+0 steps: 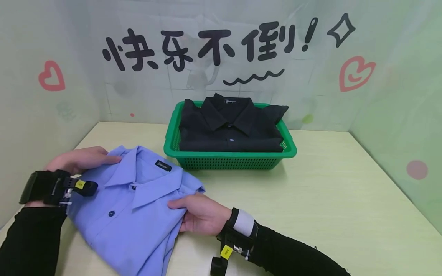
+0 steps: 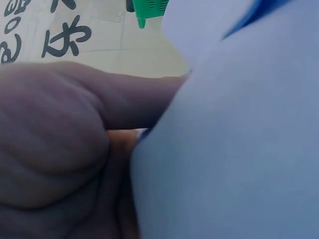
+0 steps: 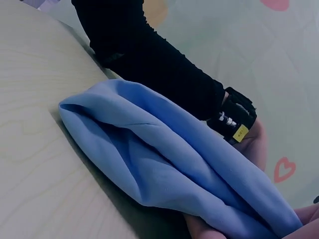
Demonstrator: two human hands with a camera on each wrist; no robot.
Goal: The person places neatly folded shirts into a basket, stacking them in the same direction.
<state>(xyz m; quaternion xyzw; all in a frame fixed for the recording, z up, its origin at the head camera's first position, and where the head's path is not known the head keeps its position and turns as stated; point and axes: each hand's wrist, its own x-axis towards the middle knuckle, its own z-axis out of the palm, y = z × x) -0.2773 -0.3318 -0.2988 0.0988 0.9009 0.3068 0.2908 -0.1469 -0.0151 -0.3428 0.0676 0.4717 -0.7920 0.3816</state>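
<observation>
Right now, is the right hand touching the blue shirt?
Touching. The head view shows the right hand gripping the folded blue shirt at its edge, thumb on top.

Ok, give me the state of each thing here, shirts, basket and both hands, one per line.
Blue shirt: folded, buttoned, lying on the table.
Black shirt: folded, in the basket.
Green basket: upright on the table, holding the black shirt.
Left hand: grips the blue shirt's collar side.
Right hand: grips its opposite edge.

Blue shirt point(image 1: 134, 214), black shirt point(image 1: 228, 126), green basket point(image 1: 228, 155).
</observation>
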